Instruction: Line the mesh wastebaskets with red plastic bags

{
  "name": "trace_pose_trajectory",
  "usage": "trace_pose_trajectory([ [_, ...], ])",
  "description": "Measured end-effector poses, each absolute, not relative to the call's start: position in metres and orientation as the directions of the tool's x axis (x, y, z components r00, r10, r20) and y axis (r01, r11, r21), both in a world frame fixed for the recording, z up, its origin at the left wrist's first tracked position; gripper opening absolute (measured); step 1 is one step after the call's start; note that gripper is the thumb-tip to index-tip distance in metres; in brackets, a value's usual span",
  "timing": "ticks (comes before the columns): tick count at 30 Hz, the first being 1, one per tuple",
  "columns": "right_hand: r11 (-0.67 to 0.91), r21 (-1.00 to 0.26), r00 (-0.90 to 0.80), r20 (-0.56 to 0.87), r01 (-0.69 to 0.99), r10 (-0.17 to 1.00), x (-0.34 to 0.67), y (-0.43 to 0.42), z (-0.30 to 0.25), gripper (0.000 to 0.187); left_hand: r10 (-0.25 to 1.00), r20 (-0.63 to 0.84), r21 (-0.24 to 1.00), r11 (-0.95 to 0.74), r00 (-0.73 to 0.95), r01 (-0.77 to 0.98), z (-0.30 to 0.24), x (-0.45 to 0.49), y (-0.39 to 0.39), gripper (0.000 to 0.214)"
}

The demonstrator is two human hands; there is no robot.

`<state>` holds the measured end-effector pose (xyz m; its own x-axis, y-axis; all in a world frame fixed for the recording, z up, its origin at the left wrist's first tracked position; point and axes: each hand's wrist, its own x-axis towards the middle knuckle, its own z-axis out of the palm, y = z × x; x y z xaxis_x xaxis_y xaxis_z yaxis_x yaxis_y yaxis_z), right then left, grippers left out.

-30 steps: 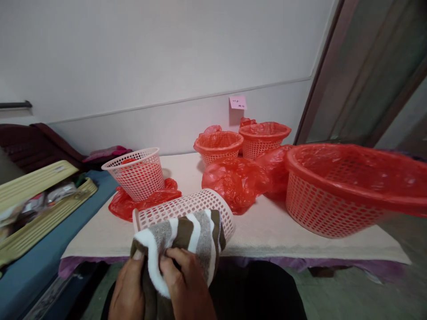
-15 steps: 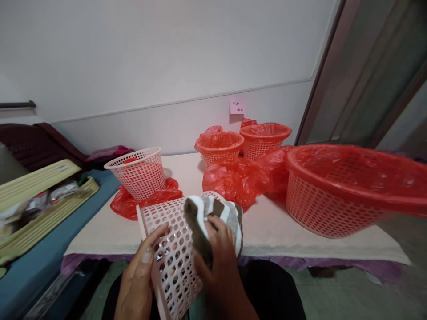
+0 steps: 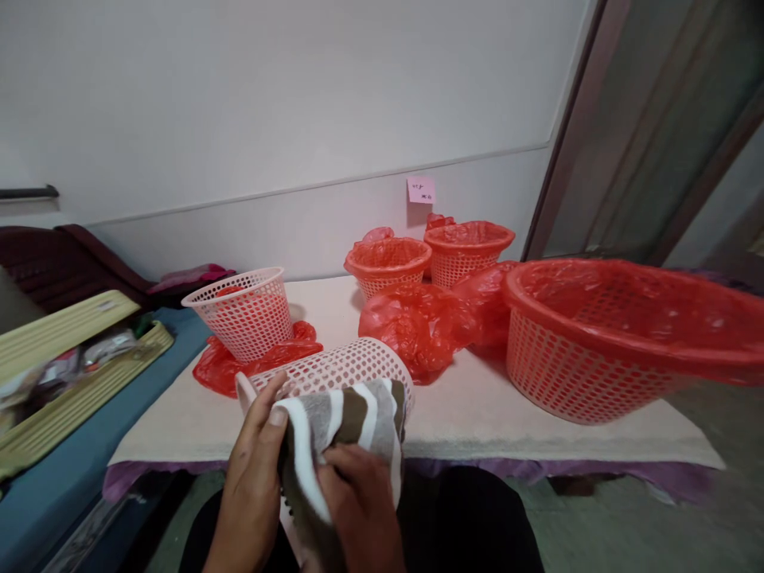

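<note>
A pale pink perforated plastic basket lies on its side at the table's front edge, over my lap. My left hand grips its rim on the left, thumb resting near the cloth's corner. Across the basket's wall spreads a striped cloth in brown, grey and white. My right hand presses this cloth against the basket, its fingers curled into the fabric. The cloth hides much of the basket's near side.
Left on the table, a pink basket stands on a red plastic bag. Behind are two bag-lined baskets. A crumpled red bag lies beside a large lined basket. A yellow case sits far left.
My right hand has moved left and down with the cloth, which now lies spread over more of the basket. The basket has turned, showing its side more lengthwise.
</note>
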<state>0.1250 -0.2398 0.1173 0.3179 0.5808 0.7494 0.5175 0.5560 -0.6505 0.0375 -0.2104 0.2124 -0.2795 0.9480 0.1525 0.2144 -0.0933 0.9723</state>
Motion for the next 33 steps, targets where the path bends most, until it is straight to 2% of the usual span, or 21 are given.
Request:
trace_pose_trajectory([
  [1,0.482,-0.698,0.418,0.709,0.529,0.568,0.113,-0.242,0.116,0.034,0.945,0.163,0.961,-0.087,-0.282,0.263,0.216,0.038,-0.210,0.048],
  [2,0.477,-0.665,0.408,0.738,0.574,0.537,0.105,-0.244,0.114,0.037,0.946,0.171,0.949,-0.083,-0.276,0.303,0.218,0.039,-0.209,0.049],
  [6,0.490,-0.545,0.264,0.806,0.681,0.530,0.101,-0.246,0.120,0.064,0.951,0.179,0.938,-0.086,-0.254,0.337,0.222,0.040,-0.208,0.051],
  [8,0.486,-0.527,0.233,0.808,0.697,0.541,0.106,-0.246,0.125,0.069,0.954,0.149,0.949,-0.064,-0.259,0.310,0.220,0.042,-0.208,0.051],
  [11,0.466,-0.518,0.236,0.810,0.718,0.536,0.108,-0.246,0.129,0.063,0.966,0.104,0.964,-0.040,-0.237,0.262,0.217,0.043,-0.208,0.052],
  [16,0.431,-0.611,0.278,0.737,0.664,0.616,0.110,-0.246,0.132,0.055,0.994,0.051,0.992,-0.038,-0.101,0.121,0.211,0.042,-0.211,0.052],
  [21,0.468,-0.688,0.260,0.677,0.555,0.688,0.137,-0.240,0.144,0.057,0.992,0.111,0.993,-0.108,0.067,-0.046,0.187,0.035,-0.223,0.075],
  [23,0.477,-0.673,0.259,0.694,0.566,0.672,0.151,-0.237,0.151,0.059,0.981,0.139,0.990,-0.136,0.137,-0.035,0.168,0.026,-0.233,0.087],
  [25,0.473,-0.664,0.283,0.708,0.578,0.647,0.161,-0.236,0.159,0.058,0.972,0.140,0.986,-0.155,0.189,0.066,0.150,0.015,-0.243,0.095],
  [27,0.452,-0.677,0.324,0.702,0.581,0.634,0.167,-0.235,0.166,0.056,0.972,0.107,0.974,-0.145,0.211,0.174,0.138,0.009,-0.250,0.087],
  [30,0.448,-0.716,0.357,0.672,0.536,0.648,0.169,-0.236,0.172,0.057,0.976,0.073,0.955,-0.128,0.204,0.269,0.129,0.011,-0.251,0.058],
  [33,0.462,-0.732,0.303,0.649,0.501,0.698,0.168,-0.237,0.172,0.060,0.956,0.005,0.941,-0.104,0.293,0.321,0.122,0.017,-0.243,0.043],
])
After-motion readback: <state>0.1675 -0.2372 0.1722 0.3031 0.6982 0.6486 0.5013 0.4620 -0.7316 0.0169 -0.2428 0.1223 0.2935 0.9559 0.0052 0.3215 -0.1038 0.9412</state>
